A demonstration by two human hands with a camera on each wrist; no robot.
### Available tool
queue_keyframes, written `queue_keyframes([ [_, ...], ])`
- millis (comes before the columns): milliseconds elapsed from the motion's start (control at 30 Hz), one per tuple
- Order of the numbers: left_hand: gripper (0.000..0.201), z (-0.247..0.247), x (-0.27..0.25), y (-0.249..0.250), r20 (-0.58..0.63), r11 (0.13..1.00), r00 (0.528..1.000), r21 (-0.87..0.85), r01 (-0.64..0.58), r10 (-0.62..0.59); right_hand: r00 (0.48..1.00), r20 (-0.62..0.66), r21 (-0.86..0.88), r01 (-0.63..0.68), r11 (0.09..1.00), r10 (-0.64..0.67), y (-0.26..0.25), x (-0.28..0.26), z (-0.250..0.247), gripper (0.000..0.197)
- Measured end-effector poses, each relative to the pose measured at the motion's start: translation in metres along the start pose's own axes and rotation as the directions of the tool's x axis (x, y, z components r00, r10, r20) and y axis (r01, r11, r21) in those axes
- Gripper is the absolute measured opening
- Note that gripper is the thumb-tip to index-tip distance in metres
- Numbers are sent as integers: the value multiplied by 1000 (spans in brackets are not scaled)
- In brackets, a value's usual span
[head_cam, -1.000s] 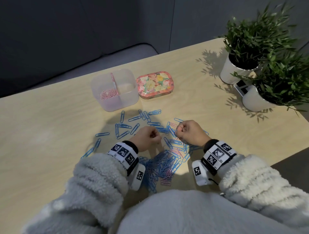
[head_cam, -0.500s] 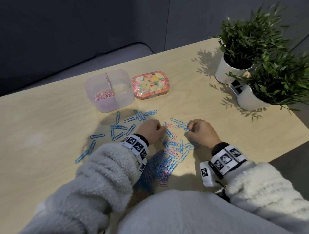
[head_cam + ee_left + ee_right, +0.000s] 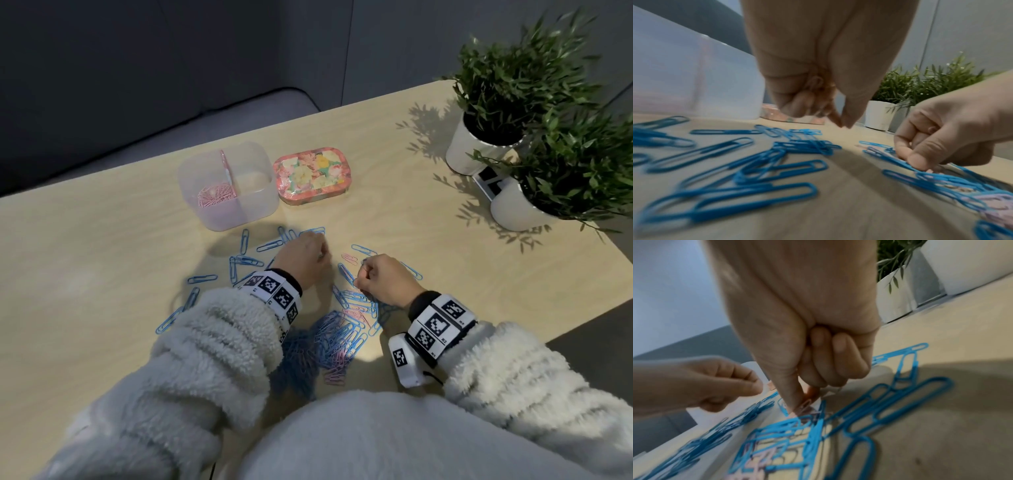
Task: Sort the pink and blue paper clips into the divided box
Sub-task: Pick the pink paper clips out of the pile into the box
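A clear divided box (image 3: pixel 260 202) stands at the back, with pink paper clips (image 3: pixel 215 198) in its left compartment. Blue paper clips (image 3: pixel 245 260) lie scattered in front of it, and a mixed blue and pink pile (image 3: pixel 339 329) sits nearer to me. My left hand (image 3: pixel 320 253) hovers between the scattered clips and the pile. It is curled, with pink clips (image 3: pixel 816 84) tucked in the palm and fingertips pinched together (image 3: pixel 840 124). My right hand (image 3: pixel 359 278) is down on the pile's far edge, where thumb and forefinger pinch a pink clip (image 3: pixel 806 403).
A floral tin (image 3: pixel 311 176) sits right of the box. Two potted plants (image 3: pixel 479 147) (image 3: pixel 524 209) stand at the table's right rear. A single pink clip (image 3: pixel 348 257) lies between the hands. The table's front right edge (image 3: pixel 548 329) is close to my right wrist.
My left hand has moved forward from the pile towards the box. My right hand swung right, then came back left onto the pile's edge.
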State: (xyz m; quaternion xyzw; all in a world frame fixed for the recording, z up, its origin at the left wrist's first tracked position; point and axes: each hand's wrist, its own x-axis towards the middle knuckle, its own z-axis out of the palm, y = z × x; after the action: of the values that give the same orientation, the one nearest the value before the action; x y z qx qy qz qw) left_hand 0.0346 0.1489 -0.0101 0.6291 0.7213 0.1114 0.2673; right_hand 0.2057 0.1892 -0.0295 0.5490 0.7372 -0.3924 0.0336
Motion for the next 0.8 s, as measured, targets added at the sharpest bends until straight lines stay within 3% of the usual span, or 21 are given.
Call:
queue_keyframes([
  [133,20,13,3,15,191,994,977,42,-103,93,997,-77,15,21,1000,-20,-1,-4,4,21],
  [267,17,14,4,17,245,988,965,89,-124,99,991,-132,32,16,999,-12,4,-5,7,18],
  [467,17,6,-2,7,185,994,978,22,-107,101,994,-102,104,51,993,-40,6,-7,10,25],
  [633,18,-6,-3,-12,50,999,998,1,-45,45,976,-218,115,43,992,-17,9,-4,3,28],
  [800,25,-1,0,1,120,993,987,37,-115,110,986,-164,78,5,997,8,5,1,6,22],
])
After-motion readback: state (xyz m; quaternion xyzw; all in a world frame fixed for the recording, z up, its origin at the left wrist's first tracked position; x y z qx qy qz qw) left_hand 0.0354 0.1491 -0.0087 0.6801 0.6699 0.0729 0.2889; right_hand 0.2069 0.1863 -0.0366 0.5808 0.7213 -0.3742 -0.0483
